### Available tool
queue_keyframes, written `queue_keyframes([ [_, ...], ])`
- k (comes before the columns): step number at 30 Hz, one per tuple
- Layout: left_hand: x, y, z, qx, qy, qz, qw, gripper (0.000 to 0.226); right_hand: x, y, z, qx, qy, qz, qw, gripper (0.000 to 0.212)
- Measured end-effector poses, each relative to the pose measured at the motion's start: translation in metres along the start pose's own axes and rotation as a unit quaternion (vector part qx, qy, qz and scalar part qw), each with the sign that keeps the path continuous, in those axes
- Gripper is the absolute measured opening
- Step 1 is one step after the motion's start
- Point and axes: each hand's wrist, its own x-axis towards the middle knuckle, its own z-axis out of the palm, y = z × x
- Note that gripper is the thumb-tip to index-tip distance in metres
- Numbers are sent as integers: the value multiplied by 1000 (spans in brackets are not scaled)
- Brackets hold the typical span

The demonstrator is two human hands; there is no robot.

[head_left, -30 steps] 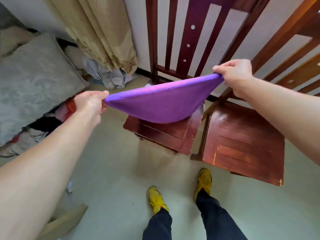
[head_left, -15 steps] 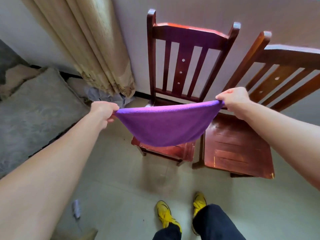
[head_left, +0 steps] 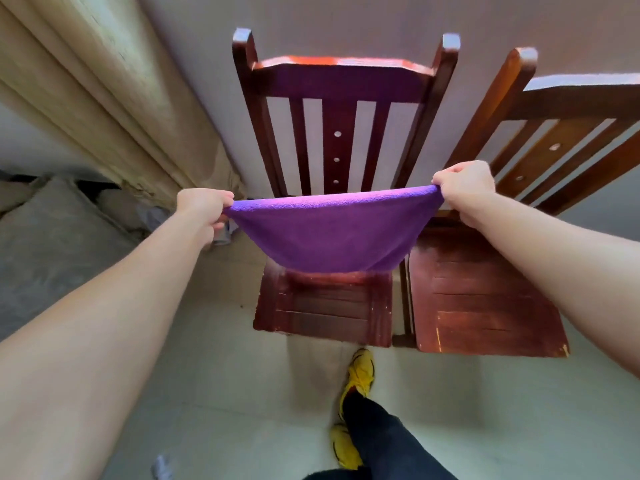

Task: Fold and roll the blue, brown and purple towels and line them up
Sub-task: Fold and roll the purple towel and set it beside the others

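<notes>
Update: purple towel [head_left: 329, 237] has come up and forward over the last second. It now hangs centred above the seat of the dark chair [head_left: 322, 310]. Lower edge is just clear of the wood or brushing it; the angle is too steep to call.

Left hand [head_left: 204, 211] pinches the left top corner, fingers curled on the cloth. Right hand [head_left: 464, 188] pinches the right corner the same way. Top edge is pulled nearly taut and the middle sags in a shallow bowl.

Reads as lining up to lay it flat on the seat for folding; rolling not started. Blue and brown towels not in view.

Materials:
- Towel: soft fleecy pile, limp, matte.
- Chairs: glossy slatted hardwood, scuffed front edges. Second chair [head_left: 485, 306] sits just beside on the right.
- Surroundings: ribbed beige curtain [head_left: 104, 81] at left, pale smooth floor [head_left: 207, 393].
</notes>
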Motion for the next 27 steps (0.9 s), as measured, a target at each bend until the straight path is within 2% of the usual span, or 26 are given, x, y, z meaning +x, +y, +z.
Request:
queue_keyframes([
  [5, 36, 17, 18, 18, -4, 0, 1000, 23, 21, -7, 13, -33, 20, 26, 999, 23],
  [9, 58, -9, 17, 39, -12, -13, 999, 20, 12, 11, 23, -79, 29, 29, 996, 20],
  [17, 78, -117, 13, 107, -61, -32, 992, 11, -41, 102, 68, -147, -4, 110, 983, 15],
  [21, 77, -179, 4, 143, -101, -56, 983, 14, -79, 147, 89, -196, -35, 164, 966, 23],
  [27, 79, -277, -6, 204, -143, -110, 962, 23, -131, 221, 124, -246, -82, 233, 937, 18],
])
